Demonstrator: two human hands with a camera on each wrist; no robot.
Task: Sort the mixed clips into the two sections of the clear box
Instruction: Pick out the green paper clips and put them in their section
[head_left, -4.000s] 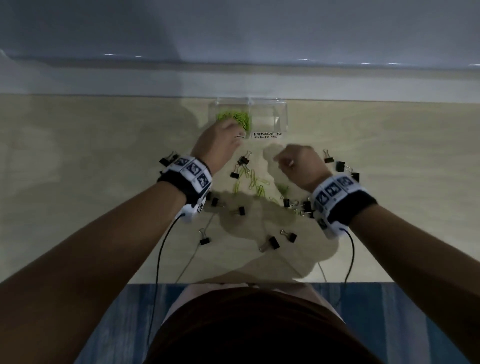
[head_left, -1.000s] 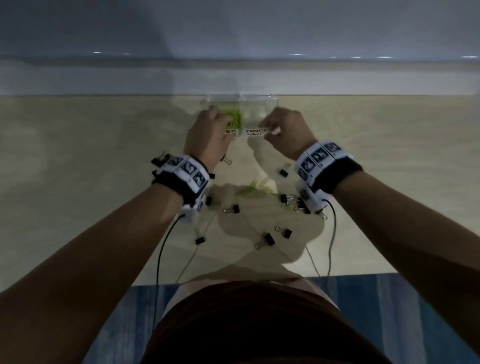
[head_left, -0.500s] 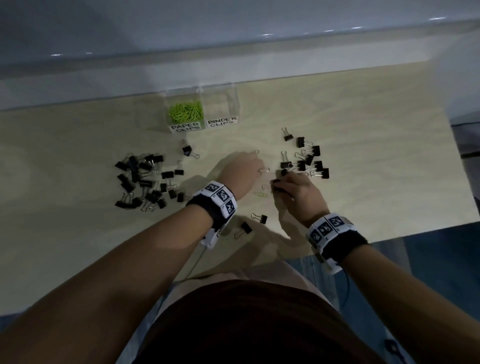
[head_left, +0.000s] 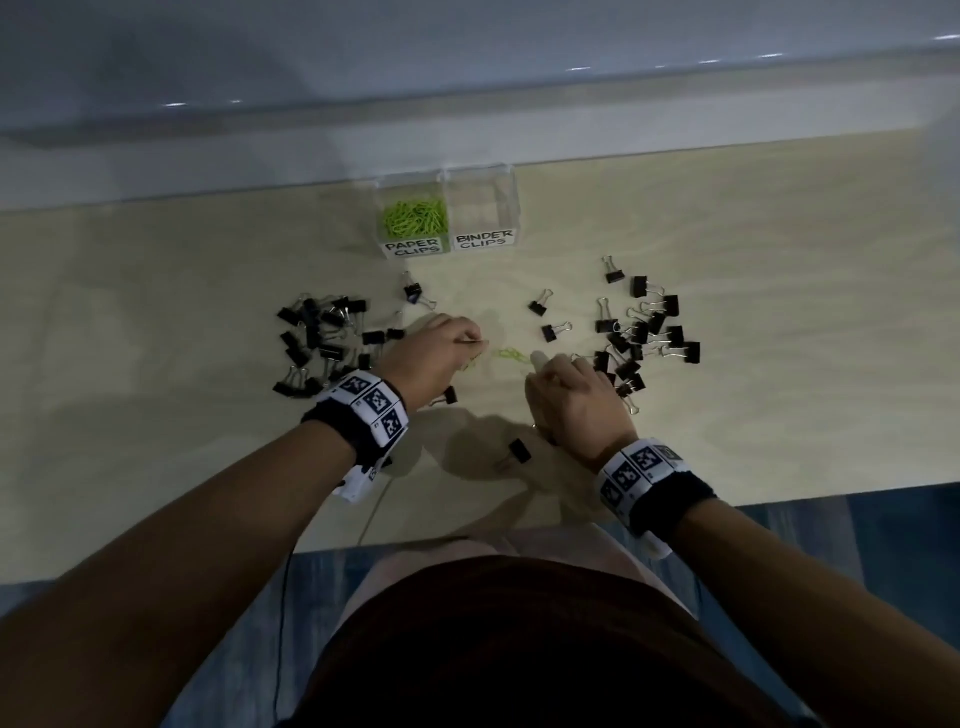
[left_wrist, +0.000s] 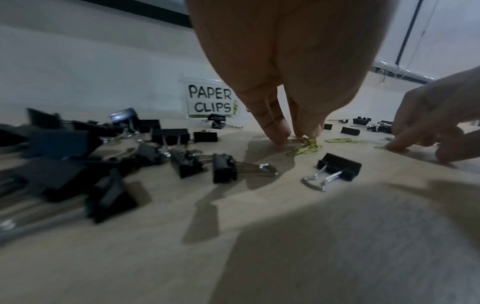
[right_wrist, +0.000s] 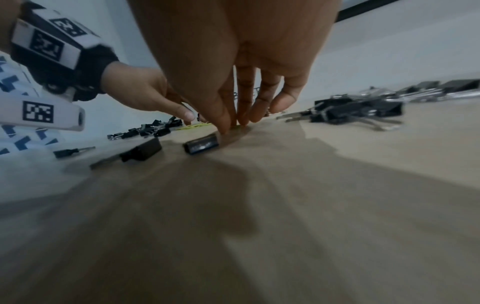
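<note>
1. Left hand (head_left: 431, 358): fingers point down to the pale wooden tabletop (head_left: 779, 364), fingertips (left_wrist: 279, 133) drawn narrow together and pinching a small tangle of lime-green wire paper clips (left_wrist: 306, 147) that still touches the surface
2. Right hand (head_left: 574, 402): fingers extended downward, close together, tips (right_wrist: 228, 125) touching the tabletop; index finger stretched toward a few loose green paper clips (head_left: 511, 355) lying between the two hands. Whether it grips any clip, cannot tell
3. Just near-side of the right fingertips: one small black binder clip (right_wrist: 202, 145) lying on the tabletop, touching or nearly touching the thumb
4. Another single black binder clip with silver handles (left_wrist: 335, 170) lies just beside the left hand, toward the near edge
5. Left of the left hand: dense pile of black binder clips (head_left: 322, 343). Right of the right hand: second pile of black binder clips (head_left: 644, 332). A few strays lie between the piles and the box
6. Clear plastic two-section box (head_left: 511, 208) stands against the far edge of the tabletop, about mid-width. Left section, labelled PAPER CLIPS (head_left: 415, 246), holds a heap of green paper clips (head_left: 415, 215); right section is labelled BINDER CLIPS (head_left: 484, 240)
7. Both wrists wear black bands with white coded-marker blocks (head_left: 371, 402)
</note>
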